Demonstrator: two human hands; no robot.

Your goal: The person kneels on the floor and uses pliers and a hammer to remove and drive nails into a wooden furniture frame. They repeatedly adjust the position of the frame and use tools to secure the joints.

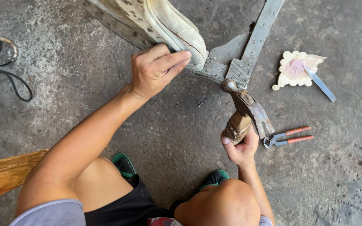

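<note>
Hands apart: left hand (153, 69) presses on the cream carved wooden piece (170, 25), right hand (240, 147) clamped around a claw hammer (248, 109) whose head meets the grey wooden strip (254, 42); red-handled pincers (288, 137) lie just beside, on the concrete floor (105, 83)

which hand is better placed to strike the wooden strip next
The right hand: it already grips the hammer, whose head sits at the grey wooden strip. The left hand is braced on the carved cream piece.
</note>
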